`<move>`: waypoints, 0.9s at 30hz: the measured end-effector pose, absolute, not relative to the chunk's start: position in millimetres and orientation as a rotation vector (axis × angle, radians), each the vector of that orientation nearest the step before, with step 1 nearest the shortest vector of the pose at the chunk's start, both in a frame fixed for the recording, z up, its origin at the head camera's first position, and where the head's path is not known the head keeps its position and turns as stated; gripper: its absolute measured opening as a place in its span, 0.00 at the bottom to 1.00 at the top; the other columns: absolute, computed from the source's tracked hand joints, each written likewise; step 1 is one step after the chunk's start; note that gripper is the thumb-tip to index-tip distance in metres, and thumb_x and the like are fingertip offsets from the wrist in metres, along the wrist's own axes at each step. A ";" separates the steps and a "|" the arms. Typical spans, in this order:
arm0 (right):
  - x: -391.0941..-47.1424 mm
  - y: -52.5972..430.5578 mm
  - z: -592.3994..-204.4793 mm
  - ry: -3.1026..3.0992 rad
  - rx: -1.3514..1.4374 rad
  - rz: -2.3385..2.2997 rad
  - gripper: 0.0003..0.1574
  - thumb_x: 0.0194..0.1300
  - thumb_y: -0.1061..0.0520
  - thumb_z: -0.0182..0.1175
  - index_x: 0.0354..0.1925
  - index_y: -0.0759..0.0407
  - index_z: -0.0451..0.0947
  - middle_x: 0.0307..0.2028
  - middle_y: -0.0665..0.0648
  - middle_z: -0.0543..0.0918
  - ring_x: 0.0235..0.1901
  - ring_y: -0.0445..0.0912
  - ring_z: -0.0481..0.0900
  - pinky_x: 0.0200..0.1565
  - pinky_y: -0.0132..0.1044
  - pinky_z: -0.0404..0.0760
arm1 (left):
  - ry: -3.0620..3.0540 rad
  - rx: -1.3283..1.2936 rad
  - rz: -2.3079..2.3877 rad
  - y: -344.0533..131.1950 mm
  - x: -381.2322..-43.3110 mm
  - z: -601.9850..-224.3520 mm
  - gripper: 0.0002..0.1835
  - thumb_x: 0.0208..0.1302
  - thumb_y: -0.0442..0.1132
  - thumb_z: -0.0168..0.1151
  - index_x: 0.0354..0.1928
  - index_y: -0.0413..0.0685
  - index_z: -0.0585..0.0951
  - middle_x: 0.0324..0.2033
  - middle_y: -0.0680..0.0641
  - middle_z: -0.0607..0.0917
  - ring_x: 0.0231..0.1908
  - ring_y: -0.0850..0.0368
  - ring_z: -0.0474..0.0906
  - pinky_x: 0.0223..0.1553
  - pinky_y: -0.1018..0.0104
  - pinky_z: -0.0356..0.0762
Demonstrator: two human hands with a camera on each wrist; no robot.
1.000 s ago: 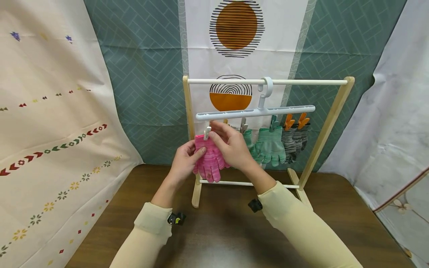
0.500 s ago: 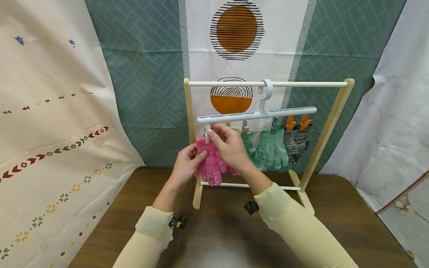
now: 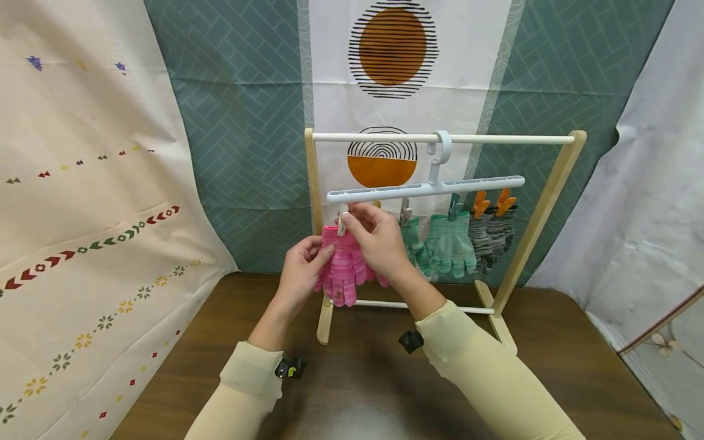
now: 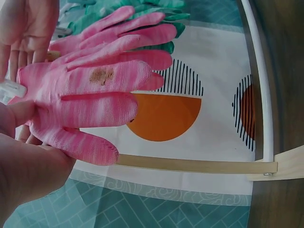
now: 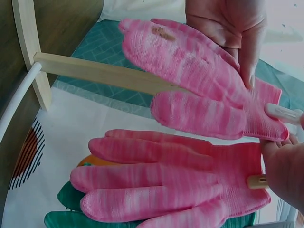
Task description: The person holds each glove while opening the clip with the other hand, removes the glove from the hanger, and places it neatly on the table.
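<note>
L hand (image 3: 301, 263): my thumb & fingers pinching cuff side of front pink glove (image 3: 342, 269), which hangs fingers-down just R of this hand. R hand (image 3: 385, 241): thumb & fingers pinching white peg (image 3: 342, 229), approx. upright, at cuff edge, above & slightly R of my L hand.

Brown patch (image 4: 101, 76) on 1 finger of glove; can't tell if print or stain. Yellow-green mark on black device (image 3: 297, 368) at L wrist, below hand; too small to read. 2nd black device (image 3: 410, 341) at R wrist.

Counts (visible): pink gloves x2, no. 2 = rear pink glove (image 5: 156, 175), partly behind R hand, w/ wooden peg (image 5: 257, 181) at cuff. Green gloves (image 3: 451, 244) x2, R of R hand. Blk/grey knits (image 3: 481, 238) x2, farther R. Pegs x6: white, wooden, grey peg (image 3: 406, 212), teal peg (image 3: 455, 208), 2 orange pegs (image 3: 481, 205). Hanger (image 3: 385, 192) x1, just above both hands, hooked on rack (image 3: 541, 226) x1. Table (image 3: 352, 379) below hands.
</note>
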State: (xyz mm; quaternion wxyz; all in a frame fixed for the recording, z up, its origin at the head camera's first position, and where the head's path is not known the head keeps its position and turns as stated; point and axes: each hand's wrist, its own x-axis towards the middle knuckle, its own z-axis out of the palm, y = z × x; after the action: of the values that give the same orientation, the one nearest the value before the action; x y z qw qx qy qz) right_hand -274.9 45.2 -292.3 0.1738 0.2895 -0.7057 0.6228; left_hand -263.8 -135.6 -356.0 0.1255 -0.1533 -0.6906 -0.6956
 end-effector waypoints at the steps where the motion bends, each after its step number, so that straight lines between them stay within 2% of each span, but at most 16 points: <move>1: -275.1 45.2 -292.6 -1.998 0.817 1.770 0.22 0.78 0.56 0.65 0.61 0.69 0.81 0.50 0.63 0.90 0.52 0.52 0.88 0.56 0.40 0.84 | -2.010 -0.442 -2.031 -136.3 -263.7 -356.3 0.13 0.79 0.39 0.64 0.56 0.37 0.82 0.34 0.43 0.87 0.22 0.57 0.76 0.17 0.67 0.69; 7: -276.9 44.5 -294.1 -1.976 0.783 1.791 0.19 0.76 0.57 0.67 0.59 0.66 0.84 0.48 0.62 0.90 0.50 0.52 0.88 0.55 0.39 0.84 | -1.998 -0.429 -2.058 -140.9 -263.3 -358.5 0.14 0.80 0.39 0.62 0.57 0.36 0.81 0.34 0.44 0.87 0.22 0.57 0.77 0.17 0.67 0.68; 15: -276.2 43.2 -294.4 -1.984 0.735 1.788 0.18 0.76 0.55 0.68 0.58 0.63 0.85 0.47 0.58 0.91 0.48 0.49 0.88 0.51 0.37 0.86 | -2.005 -0.428 -2.034 -146.4 -259.8 -359.2 0.14 0.79 0.38 0.63 0.55 0.34 0.81 0.35 0.42 0.88 0.26 0.56 0.80 0.22 0.68 0.75; 18: -276.0 42.9 -294.6 -1.986 0.722 1.785 0.18 0.76 0.54 0.67 0.57 0.61 0.86 0.46 0.56 0.91 0.47 0.48 0.89 0.51 0.39 0.86 | -2.007 -0.425 -2.034 -148.1 -258.7 -359.7 0.13 0.78 0.37 0.64 0.55 0.34 0.81 0.36 0.41 0.88 0.28 0.56 0.82 0.25 0.68 0.80; 21: -276.2 42.6 -294.7 -1.980 0.713 1.787 0.17 0.76 0.53 0.67 0.57 0.60 0.86 0.45 0.55 0.91 0.45 0.48 0.88 0.48 0.43 0.88 | -2.004 -0.423 -2.033 -150.1 -257.7 -360.8 0.13 0.78 0.36 0.63 0.55 0.33 0.80 0.37 0.41 0.89 0.29 0.57 0.84 0.29 0.67 0.83; 23: -276.7 42.4 -294.7 -1.974 0.713 1.791 0.17 0.76 0.52 0.67 0.56 0.60 0.87 0.45 0.55 0.91 0.44 0.49 0.88 0.48 0.45 0.88 | -2.009 -0.417 -2.028 -152.6 -255.9 -361.4 0.13 0.78 0.36 0.63 0.55 0.32 0.81 0.38 0.40 0.89 0.28 0.57 0.83 0.26 0.67 0.81; 27: -277.5 41.9 -295.3 -1.967 0.719 1.799 0.17 0.76 0.53 0.67 0.56 0.60 0.86 0.45 0.55 0.91 0.45 0.49 0.88 0.52 0.43 0.86 | -2.020 -0.390 -2.016 -161.4 -253.9 -365.3 0.13 0.79 0.37 0.63 0.54 0.32 0.81 0.37 0.40 0.89 0.27 0.57 0.83 0.24 0.67 0.80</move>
State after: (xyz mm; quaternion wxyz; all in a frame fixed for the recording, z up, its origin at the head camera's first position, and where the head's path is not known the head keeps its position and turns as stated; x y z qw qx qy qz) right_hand -277.5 41.9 -295.3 0.1892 0.2557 -0.6994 0.6400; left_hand -253.9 -161.4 -365.3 0.1300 -0.1343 -0.6953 -0.6940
